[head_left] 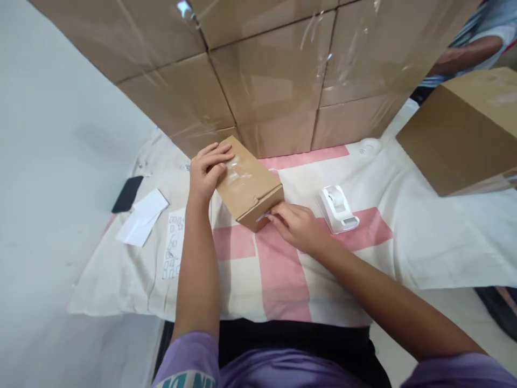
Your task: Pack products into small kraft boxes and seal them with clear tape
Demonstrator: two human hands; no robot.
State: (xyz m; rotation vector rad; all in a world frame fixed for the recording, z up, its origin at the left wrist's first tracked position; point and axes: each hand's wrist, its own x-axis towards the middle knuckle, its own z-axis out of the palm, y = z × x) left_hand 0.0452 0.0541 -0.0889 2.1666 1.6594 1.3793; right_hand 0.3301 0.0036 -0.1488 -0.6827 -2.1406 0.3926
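Nearest, pinching a strip of clear tape with narrowed fingertips of the right hand (297, 226) against the front lower edge of the small cardboard box (248, 183), sitting closed on the cream-and-pink cloth (278, 269). Pressing flat on the far left of the box top with the left hand (207, 171), fingers spread wide, holding nothing. Risking a wrinkled or crooked strip if the box is sliding on the soft cloth, or tape folding onto itself at the corner. Keeping contents hidden, flaps shut. Lying just right of the box, apart from it, a white tape dispenser (336, 208); off left, paper slips (142, 216) and a dark phone (127, 194). Standing behind, a wrapped wall of large cartons (274, 81), all sealed, contents not showing; at far right, another carton (464, 134) and another person's arm (464, 54).
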